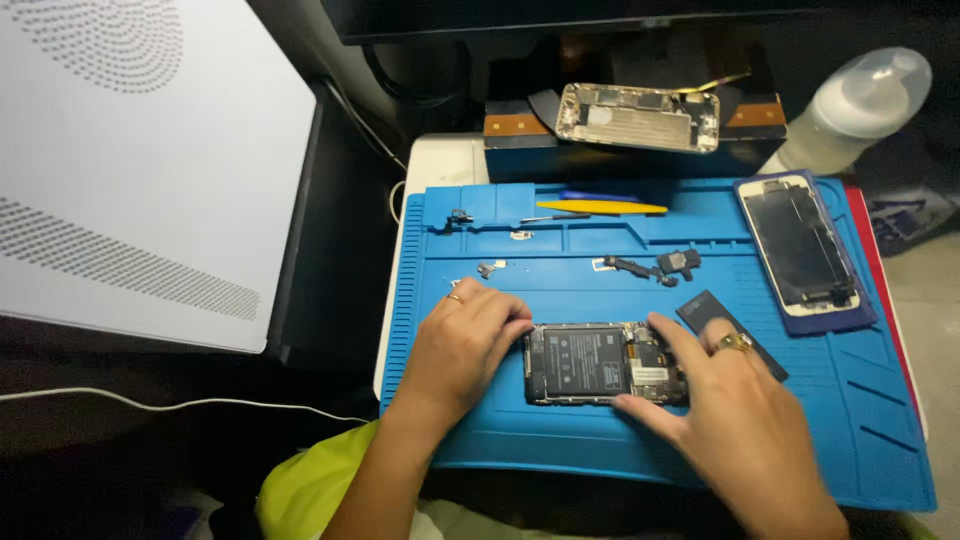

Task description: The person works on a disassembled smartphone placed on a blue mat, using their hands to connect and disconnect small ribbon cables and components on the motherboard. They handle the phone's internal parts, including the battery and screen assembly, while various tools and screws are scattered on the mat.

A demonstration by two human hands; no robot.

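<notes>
An opened phone (pixel 590 362) with its dark battery and circuit boards showing lies flat on a blue repair mat (pixel 850 400). My left hand (pixel 462 350) rests on the mat with its fingers curled against the phone's left end. My right hand (pixel 735 410) grips the phone's right end, index finger along the top edge and thumb at the bottom edge. Both hands wear a ring. A dark flat strip (pixel 705 308) lies partly under my right hand.
On the mat lie a phone screen panel (pixel 803 248) at the right, a yellow pry tool (pixel 600 207), tweezers (pixel 550 218), small black parts (pixel 668 266) and tiny screws. Behind stand another opened phone shell (pixel 640 116), a clear bottle (pixel 850 110), and a white perforated case (pixel 140 160) at left.
</notes>
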